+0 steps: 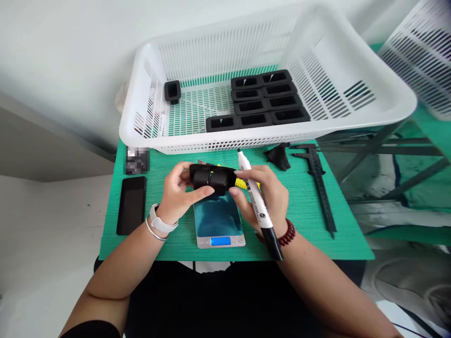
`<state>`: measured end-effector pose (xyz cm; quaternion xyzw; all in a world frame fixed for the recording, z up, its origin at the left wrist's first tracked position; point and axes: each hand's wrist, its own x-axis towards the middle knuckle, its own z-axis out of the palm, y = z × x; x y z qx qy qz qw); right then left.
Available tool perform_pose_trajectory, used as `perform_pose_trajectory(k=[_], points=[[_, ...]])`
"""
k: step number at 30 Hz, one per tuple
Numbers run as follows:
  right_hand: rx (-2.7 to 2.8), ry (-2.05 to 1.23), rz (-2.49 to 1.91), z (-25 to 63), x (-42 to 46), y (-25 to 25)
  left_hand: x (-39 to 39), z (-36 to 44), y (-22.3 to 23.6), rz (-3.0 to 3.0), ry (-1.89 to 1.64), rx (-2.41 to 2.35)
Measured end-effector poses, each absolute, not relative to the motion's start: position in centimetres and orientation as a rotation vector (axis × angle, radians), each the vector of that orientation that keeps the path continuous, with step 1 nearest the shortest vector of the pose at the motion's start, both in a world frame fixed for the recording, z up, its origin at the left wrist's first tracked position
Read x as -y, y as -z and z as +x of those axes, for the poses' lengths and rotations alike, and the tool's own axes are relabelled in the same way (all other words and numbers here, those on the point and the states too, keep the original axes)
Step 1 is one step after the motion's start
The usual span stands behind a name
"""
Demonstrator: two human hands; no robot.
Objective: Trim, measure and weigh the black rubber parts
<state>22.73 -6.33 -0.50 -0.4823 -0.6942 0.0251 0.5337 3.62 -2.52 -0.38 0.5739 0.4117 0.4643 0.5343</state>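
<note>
My left hand (181, 192) is closed on the left end of a black moulded part (211, 179), its thumb across the front. A small yellow-green spot shows on the part's upper middle. My right hand (269, 195) has a white marker pen (254, 195) lying across it, dark tip upward and black end towards me, while its thumb and fingertips touch the part's right end. Below the part, a small digital scale (219, 218) with a lit blue display rests on the green mat. Something yellow with a toothed edge (241, 183) is partly hidden behind my right hand.
A white slotted basket (225, 144) stands behind, with several black hollow parts (266, 103) grouped on the right and one (172, 91) on the left. A phone (131, 205) lies at left, a dark caliper (320, 188) and crumpled black piece (278, 156) at right.
</note>
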Motion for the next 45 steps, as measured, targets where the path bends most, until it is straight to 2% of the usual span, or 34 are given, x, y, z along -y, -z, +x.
perform_pose_trajectory(k=[4,8,18,25,29,35,40,45], points=[[1.542,-0.014,-1.03,23.0,6.7,0.8,2.7,3.7,0.4,1.462,-1.116,-1.014],[1.627,-0.105,-0.909,23.0,6.9,0.7,2.7,3.9,0.4,1.554,-1.113,-1.022],[1.711,-0.219,-0.901,22.8,6.6,0.5,2.8,3.9,0.3,1.608,-1.13,-0.987],[1.57,-0.097,-1.123,23.2,6.7,0.5,2.6,3.7,0.5,1.583,-1.089,-1.01],[1.734,-0.098,-1.163,25.1,7.6,0.1,2.4,3.4,0.6,1.578,-1.117,-0.981],[2.048,0.133,-1.546,29.7,10.6,2.2,2.4,3.4,1.1,1.63,-1.12,-0.871],[2.312,0.03,-1.599,31.0,11.3,3.7,2.4,3.4,1.2,1.712,-1.105,-0.788],[2.066,-0.06,-1.618,29.2,10.4,0.4,3.0,3.8,0.4,2.001,-1.066,-0.661]])
